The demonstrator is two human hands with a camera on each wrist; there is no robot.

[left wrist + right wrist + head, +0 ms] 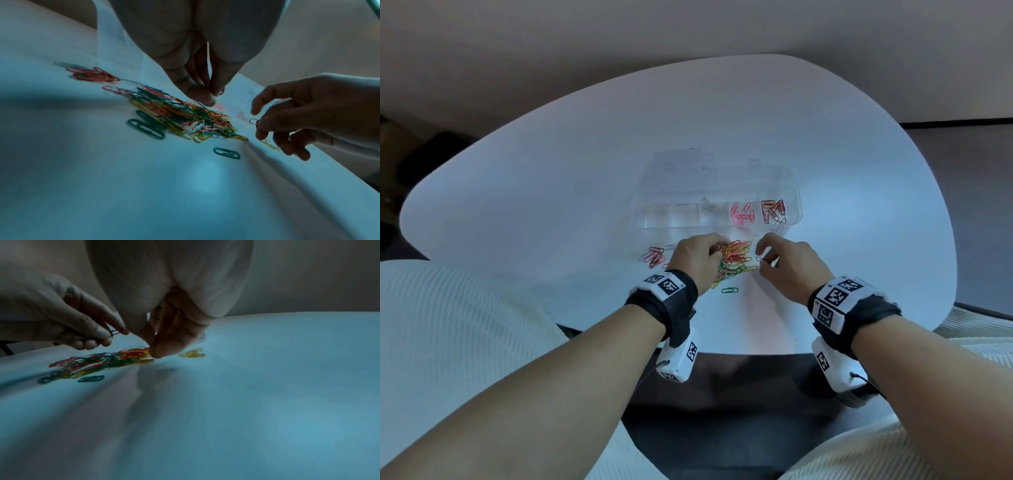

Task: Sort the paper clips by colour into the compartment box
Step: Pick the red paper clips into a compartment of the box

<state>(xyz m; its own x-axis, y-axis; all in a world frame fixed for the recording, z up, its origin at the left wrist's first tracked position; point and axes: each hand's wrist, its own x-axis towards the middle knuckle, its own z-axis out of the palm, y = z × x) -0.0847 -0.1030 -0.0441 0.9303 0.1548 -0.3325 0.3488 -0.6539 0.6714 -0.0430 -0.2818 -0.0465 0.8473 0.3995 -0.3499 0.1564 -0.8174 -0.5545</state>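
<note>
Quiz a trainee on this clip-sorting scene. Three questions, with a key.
1. True or false: the lone green clip lies inside the compartment box.
2. Which colours does the box already hold? A) pink and red B) green and yellow C) none
3. What does the right hand pinch?
Key: 1 false, it lies on the table. 2 A: pink clips, red clips. 3 one dark clip.

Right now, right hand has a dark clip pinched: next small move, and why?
Probably carry it to the compartment box. The right hand pinches a dark clip just off the mixed pile; whether it matches the rightmost compartment's dark red clips is unclear.
</note>
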